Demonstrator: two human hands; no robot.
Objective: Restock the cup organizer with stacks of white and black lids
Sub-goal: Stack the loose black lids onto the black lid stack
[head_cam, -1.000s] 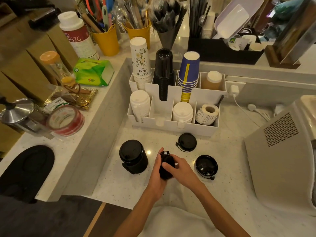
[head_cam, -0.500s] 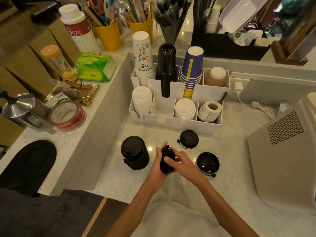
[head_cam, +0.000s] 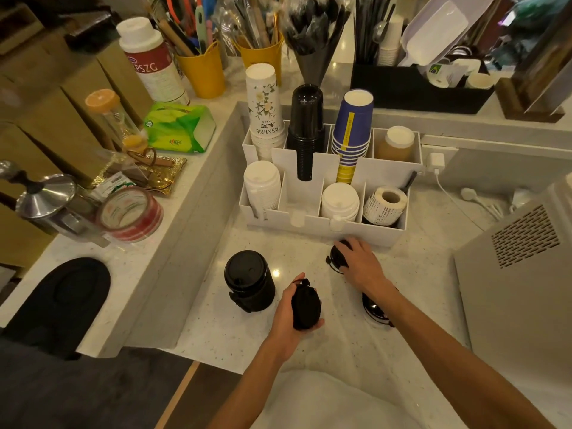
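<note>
The left hand [head_cam: 286,314] is curled around a short stack of black lids [head_cam: 305,308], held on edge just above the counter [head_cam: 223,332], so the stack's axis lies roughly level and the lid faces point sideways; how many lids it holds cannot be counted. The right hand [head_cam: 360,264] reaches forward, palm down, fingers spread over a single black lid [head_cam: 335,258] lying flat on the counter just in front of the white cup organizer [head_cam: 312,226]; whether the fingers have actually gripped it cannot be told. Under the right forearm, nearer the person than that lid, another black lid [head_cam: 373,308] lies flat, partly hidden.

Left of the held stack, well in front of the organizer, a taller stack of black lids [head_cam: 249,280] stands upright on the counter, its axis vertical and its top face up.

The organizer's front row has four compartments: a white lid stack [head_cam: 262,185] in the leftmost, the second empty, a second white lid stack [head_cam: 340,201] in the third, and a label roll [head_cam: 385,204] on its side in the rightmost. Both white stacks lean back slightly. The back row holds three upside-down cup stacks and a capped brown bottle [head_cam: 396,144].
</note>
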